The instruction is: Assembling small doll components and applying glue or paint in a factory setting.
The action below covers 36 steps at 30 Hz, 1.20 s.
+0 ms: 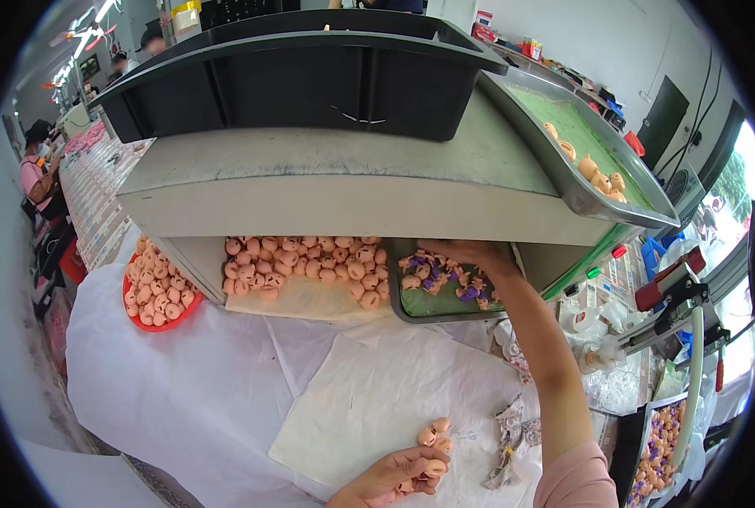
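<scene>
My right hand (466,252) reaches up under the shelf into a grey metal tray (411,311) of small peach and purple doll parts (445,281), fingers curled over the pile; whether it grips any piece is hidden. My left hand (394,476) rests palm up at the lower edge on the white cloth (225,381), fingers curled around small peach doll heads (433,467). Two or three more peach heads (432,433) lie just above its fingertips.
A heap of peach heads (310,267) lies on paper under the shelf. A red dish (157,292) of heads stands at left. A black bin (310,76) and a slanted metal tray (581,152) sit on top. Other people work far left.
</scene>
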Each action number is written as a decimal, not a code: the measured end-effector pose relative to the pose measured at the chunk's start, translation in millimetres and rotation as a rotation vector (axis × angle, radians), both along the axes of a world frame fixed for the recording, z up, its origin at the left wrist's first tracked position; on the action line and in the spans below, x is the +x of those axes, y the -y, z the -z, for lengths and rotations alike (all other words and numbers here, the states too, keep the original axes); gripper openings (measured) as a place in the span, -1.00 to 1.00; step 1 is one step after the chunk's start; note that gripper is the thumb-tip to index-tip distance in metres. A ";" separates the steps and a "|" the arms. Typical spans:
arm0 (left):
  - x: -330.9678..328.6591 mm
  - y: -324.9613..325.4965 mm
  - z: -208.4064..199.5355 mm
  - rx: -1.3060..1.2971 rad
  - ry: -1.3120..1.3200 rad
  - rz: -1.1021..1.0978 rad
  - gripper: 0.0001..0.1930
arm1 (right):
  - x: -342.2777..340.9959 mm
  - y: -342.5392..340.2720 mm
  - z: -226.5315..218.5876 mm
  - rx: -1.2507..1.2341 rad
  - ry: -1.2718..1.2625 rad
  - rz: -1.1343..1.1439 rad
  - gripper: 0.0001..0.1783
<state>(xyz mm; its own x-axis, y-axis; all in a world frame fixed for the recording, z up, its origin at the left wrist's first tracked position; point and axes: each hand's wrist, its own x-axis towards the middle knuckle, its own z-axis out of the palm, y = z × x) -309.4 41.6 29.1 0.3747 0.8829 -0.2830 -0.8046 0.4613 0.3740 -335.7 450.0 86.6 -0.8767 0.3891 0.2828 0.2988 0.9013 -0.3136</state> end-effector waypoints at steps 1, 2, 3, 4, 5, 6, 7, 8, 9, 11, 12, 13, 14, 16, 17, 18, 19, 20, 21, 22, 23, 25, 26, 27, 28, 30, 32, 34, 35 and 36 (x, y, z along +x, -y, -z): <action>1.1 1.6 -1.1 0.002 0.002 -0.001 -0.54 | 2.5 7.0 1.0 0.002 0.002 -0.001 -0.42; 2.6 3.3 -2.4 0.006 0.008 -0.018 -0.54 | 4.8 13.2 4.3 -0.065 -0.014 0.043 -0.39; 6.7 6.5 -3.4 0.012 0.016 -0.030 -0.55 | 9.9 19.5 6.3 -0.129 -0.030 0.092 -0.36; 11.1 9.1 2.7 0.016 0.017 -0.023 -0.55 | 14.1 23.9 10.8 -0.126 -0.030 0.099 -0.36; 15.5 11.1 12.7 0.056 0.077 -0.013 -0.55 | 16.9 27.3 17.6 -0.166 -0.094 0.094 -0.35; 19.5 13.5 15.4 0.097 0.137 0.003 -0.53 | 21.1 29.9 21.9 -0.203 -0.160 0.094 -0.35; 24.5 16.0 8.7 0.099 0.132 0.011 -0.53 | 24.9 33.9 26.6 -0.200 -0.167 0.101 -0.35; 29.9 17.4 -0.6 0.091 0.091 -0.028 -0.53 | 30.5 37.9 31.1 -0.141 -0.198 0.118 -0.32; 35.8 21.0 -7.7 0.081 0.048 -0.073 -0.52 | 36.3 46.8 27.7 -0.085 -0.228 0.129 -0.30; 46.8 26.5 -9.8 0.079 0.032 -0.082 -0.51 | 53.9 51.6 12.6 -0.202 -0.216 0.141 -0.35; 52.5 28.1 -8.3 0.080 0.021 -0.094 -0.50 | 65.9 57.1 0.8 -0.318 -0.199 0.150 -0.40; 56.5 29.1 -2.9 0.079 0.018 -0.085 -0.50 | 78.2 64.9 -8.2 -0.318 -0.204 0.158 -0.40; 59.2 30.0 5.5 0.121 0.090 -0.074 -0.50 | 92.6 72.7 -16.5 -0.245 -0.225 0.160 -0.45; 69.6 36.1 8.5 0.148 0.161 -0.048 -0.49 | 127.7 99.1 -39.7 -0.151 -0.247 0.160 -0.56; 75.9 35.9 5.8 0.150 0.114 -0.080 -0.47 | 148.2 107.8 -47.0 -0.158 -0.251 0.181 -0.56; 85.0 34.7 2.9 0.155 0.071 -0.095 -0.46 | 177.2 116.0 -53.4 -0.153 -0.291 0.111 -0.57; 92.2 32.1 8.4 0.139 0.098 -0.049 -0.46 | 205.4 127.7 -55.3 -0.153 -0.308 0.056 -0.58; 99.1 27.5 14.6 0.147 0.081 -0.080 -0.45 | 234.1 141.8 -57.9 -0.169 -0.308 0.081 -0.58; 111.5 26.5 16.5 0.156 0.051 -0.105 -0.45 | 273.0 158.5 -63.4 -0.176 -0.301 0.140 -0.58; 123.6 26.3 15.5 0.142 0.064 -0.056 -0.45 | 309.2 174.7 -69.1 -0.174 -0.305 0.158 -0.58; 134.8 27.4 14.1 0.149 0.030 -0.124 -0.46 | 342.5 189.4 -69.1 -0.174 -0.312 0.168 -0.58; 155.6 29.8 15.7 0.156 0.006 -0.161 -0.47 | 416.2 219.1 -58.1 -0.211 -0.295 0.258 -0.60; 164.1 31.7 17.3 0.154 -0.006 -0.191 -0.54 | 450.8 234.9 -49.4 -0.282 -0.285 0.366 -0.61; 172.7 33.3 18.7 0.152 -0.016 -0.218 -0.62 | 483.4 253.3 -42.7 -0.351 -0.274 0.477 -0.62; 180.4 33.5 21.5 0.152 -0.012 -0.199 -0.62 | 513.2 269.7 -30.8 -0.348 -0.275 0.496 -0.62; 197.9 36.3 24.8 0.185 0.007 -0.212 -0.65 | 561.4 298.0 -9.2 -0.399 -0.292 0.688 -0.59; 216.0 39.1 20.7 0.176 -0.006 -0.195 -0.65 | 590.6 313.3 -2.0 -0.361 -0.243 0.758 -0.58; 237.3 41.0 11.3 0.168 0.009 -0.170 -0.65 | 613.9 321.6 3.1 -0.302 -0.168 0.822 -0.52; 250.7 42.6 4.4 0.166 0.006 -0.167 -0.65 | 622.5 321.2 8.0 -0.305 -0.170 0.825 -0.52; 264.5 44.2 -2.9 0.141 0.002 -0.148 -0.64 | 628.5 318.9 13.1 -0.197 -0.172 0.795 -0.51</action>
<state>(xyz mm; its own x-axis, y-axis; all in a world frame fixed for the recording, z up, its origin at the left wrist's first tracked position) -44.9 -2.6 32.0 0.2379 0.9594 -0.1517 -0.8604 0.2806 0.4253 292.8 131.1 73.4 -0.2715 0.9295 0.2497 0.7561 0.3665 -0.5422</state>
